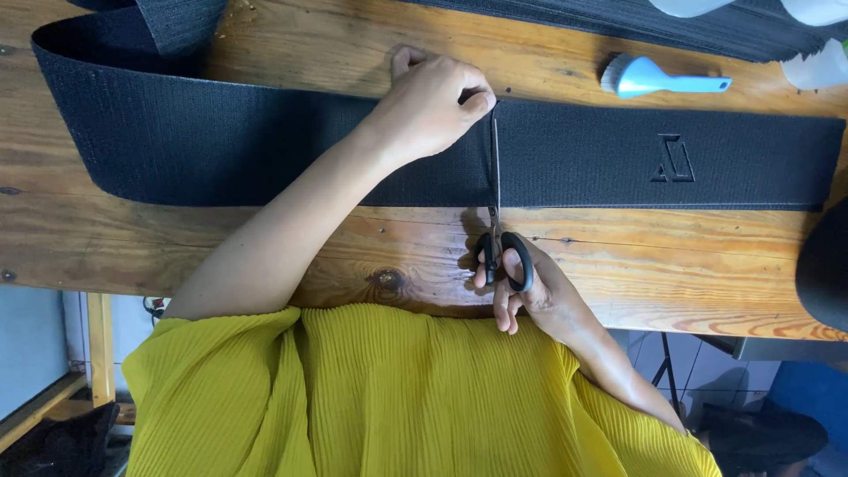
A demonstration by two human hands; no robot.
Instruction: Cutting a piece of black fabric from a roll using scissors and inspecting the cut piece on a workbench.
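Note:
A wide black woven band [221, 146] lies across a wooden table [336, 53], with an embossed mark near its right end. My left hand [430, 104] presses down on the band's top edge and pinches it beside the cut line. My right hand [521, 287] grips black-handled scissors [497, 238] whose blades run up across the band, right beside the left hand's fingers. The piece of band [760, 163] to the right of the blades lies flat.
A light blue brush [658, 78] rests on the wood above the band at the right. More dark ribbed fabric [671, 25] lies along the far edge, with white plastic containers [817, 62] at the top right corner. A dark rounded object [826, 265] sits at the right edge.

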